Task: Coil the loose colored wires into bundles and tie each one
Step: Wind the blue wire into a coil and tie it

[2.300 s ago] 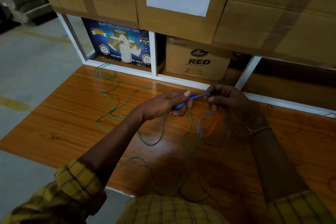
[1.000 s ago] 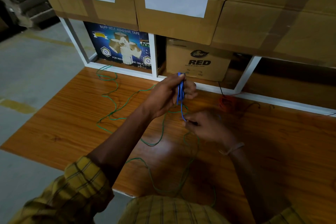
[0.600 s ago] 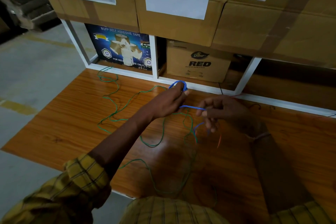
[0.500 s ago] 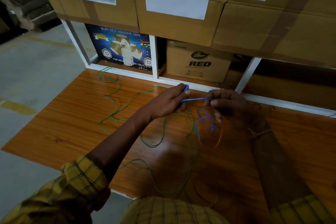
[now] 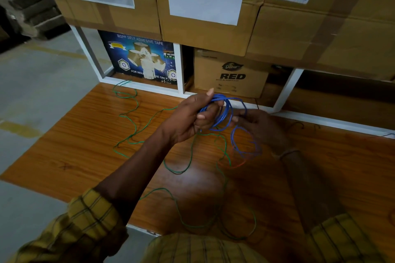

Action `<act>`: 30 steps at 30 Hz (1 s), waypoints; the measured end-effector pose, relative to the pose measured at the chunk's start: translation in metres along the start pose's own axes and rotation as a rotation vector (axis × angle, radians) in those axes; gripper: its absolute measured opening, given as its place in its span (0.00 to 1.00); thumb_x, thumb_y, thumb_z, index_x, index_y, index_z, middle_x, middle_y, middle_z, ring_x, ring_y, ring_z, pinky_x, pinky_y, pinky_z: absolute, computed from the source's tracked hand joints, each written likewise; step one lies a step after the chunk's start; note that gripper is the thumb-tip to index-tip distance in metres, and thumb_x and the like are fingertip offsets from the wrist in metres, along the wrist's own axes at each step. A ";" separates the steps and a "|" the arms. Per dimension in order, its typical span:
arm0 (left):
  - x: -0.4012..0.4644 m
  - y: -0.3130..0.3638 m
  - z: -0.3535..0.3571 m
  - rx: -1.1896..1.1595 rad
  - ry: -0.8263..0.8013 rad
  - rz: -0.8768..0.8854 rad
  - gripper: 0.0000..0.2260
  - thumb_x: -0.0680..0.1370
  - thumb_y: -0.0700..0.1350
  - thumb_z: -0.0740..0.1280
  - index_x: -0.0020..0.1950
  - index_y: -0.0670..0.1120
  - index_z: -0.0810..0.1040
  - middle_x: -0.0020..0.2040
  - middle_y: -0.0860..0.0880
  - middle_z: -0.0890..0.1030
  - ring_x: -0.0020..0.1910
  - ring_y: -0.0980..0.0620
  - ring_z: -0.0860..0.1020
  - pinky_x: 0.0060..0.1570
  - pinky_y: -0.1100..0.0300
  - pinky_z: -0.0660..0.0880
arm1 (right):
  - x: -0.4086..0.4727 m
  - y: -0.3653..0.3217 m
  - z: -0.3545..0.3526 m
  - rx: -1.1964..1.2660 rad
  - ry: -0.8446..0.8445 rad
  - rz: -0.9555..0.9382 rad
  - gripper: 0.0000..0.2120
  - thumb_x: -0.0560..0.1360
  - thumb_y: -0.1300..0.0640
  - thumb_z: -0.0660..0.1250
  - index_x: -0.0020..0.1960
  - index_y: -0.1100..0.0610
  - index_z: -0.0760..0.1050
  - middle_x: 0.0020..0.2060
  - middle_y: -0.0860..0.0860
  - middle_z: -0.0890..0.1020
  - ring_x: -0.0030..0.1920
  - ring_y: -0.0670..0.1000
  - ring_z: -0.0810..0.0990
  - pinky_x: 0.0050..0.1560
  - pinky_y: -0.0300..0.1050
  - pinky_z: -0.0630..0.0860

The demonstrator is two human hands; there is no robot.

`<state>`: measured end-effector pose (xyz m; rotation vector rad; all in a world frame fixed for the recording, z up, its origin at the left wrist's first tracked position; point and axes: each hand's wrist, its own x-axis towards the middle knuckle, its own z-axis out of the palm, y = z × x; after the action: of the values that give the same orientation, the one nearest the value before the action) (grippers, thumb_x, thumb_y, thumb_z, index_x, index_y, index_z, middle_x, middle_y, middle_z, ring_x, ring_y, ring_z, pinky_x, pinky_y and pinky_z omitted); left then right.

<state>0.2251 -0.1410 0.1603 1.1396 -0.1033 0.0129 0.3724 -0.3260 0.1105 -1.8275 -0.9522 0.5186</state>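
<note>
While coil forms, left hand (image 5: 192, 117) grips blue wire (image 5: 222, 113) loops, fingers curled, above table (image 5: 85, 145), to keep turns stacked. Right hand (image 5: 256, 126), beside coil, pinches wire tail to feed next turn. Green wire (image 5: 132, 113) loose on table, left of coil, uncoiled.

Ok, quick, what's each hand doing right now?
Left hand: closed, holding the blue wire coil.
Right hand: fingers pinching a blue wire strand beside the coil.
</note>
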 end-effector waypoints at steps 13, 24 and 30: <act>0.018 0.005 0.006 -0.321 0.106 0.154 0.12 0.87 0.41 0.54 0.64 0.38 0.72 0.38 0.52 0.74 0.33 0.56 0.71 0.39 0.61 0.69 | -0.006 0.009 0.061 -0.601 -0.150 -0.052 0.02 0.75 0.62 0.71 0.47 0.59 0.83 0.49 0.55 0.84 0.53 0.57 0.81 0.54 0.45 0.71; 0.009 -0.025 -0.018 1.085 0.168 0.030 0.13 0.88 0.43 0.58 0.69 0.38 0.70 0.54 0.43 0.80 0.56 0.47 0.81 0.61 0.49 0.77 | -0.027 -0.055 0.027 -0.331 -0.187 -0.091 0.10 0.73 0.73 0.66 0.45 0.61 0.81 0.34 0.43 0.80 0.35 0.38 0.80 0.40 0.32 0.73; 0.003 -0.019 -0.018 1.093 0.149 -0.048 0.09 0.88 0.42 0.59 0.64 0.39 0.73 0.53 0.40 0.80 0.49 0.45 0.79 0.51 0.51 0.75 | -0.027 -0.062 -0.009 -0.014 -0.309 0.080 0.06 0.75 0.70 0.66 0.48 0.61 0.77 0.33 0.60 0.82 0.32 0.52 0.81 0.36 0.43 0.77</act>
<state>0.2303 -0.1328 0.1355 2.2263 0.0830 0.1227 0.3392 -0.3388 0.1690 -1.8356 -1.0920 0.8645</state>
